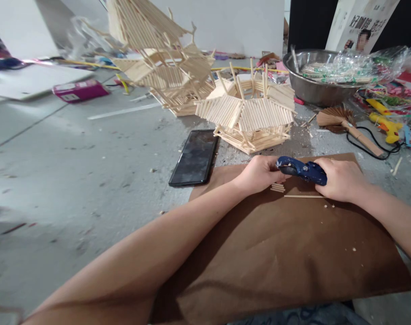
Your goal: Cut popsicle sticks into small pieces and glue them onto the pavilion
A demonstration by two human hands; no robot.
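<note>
While the fingers of my right hand (pixel 343 178) wrap round the blue hand cutter (pixel 305 169), right of centre in the frame, those of my left hand (pixel 259 174) meet its left end, partly hidden; how tightly they close, or on what, I cannot tell. Just below, short sticks (pixel 277 188) and one longer stick (pixel 304 196) lie on the brown sheet (pixel 276 248). I judge the cutter solid and stiff, best held by its handles. The sticks should be light, rigid and easily snapped, so a gentle pinch near one end suits them. A roofed stick model (pixel 263 113) stands near upper centre.
</note>
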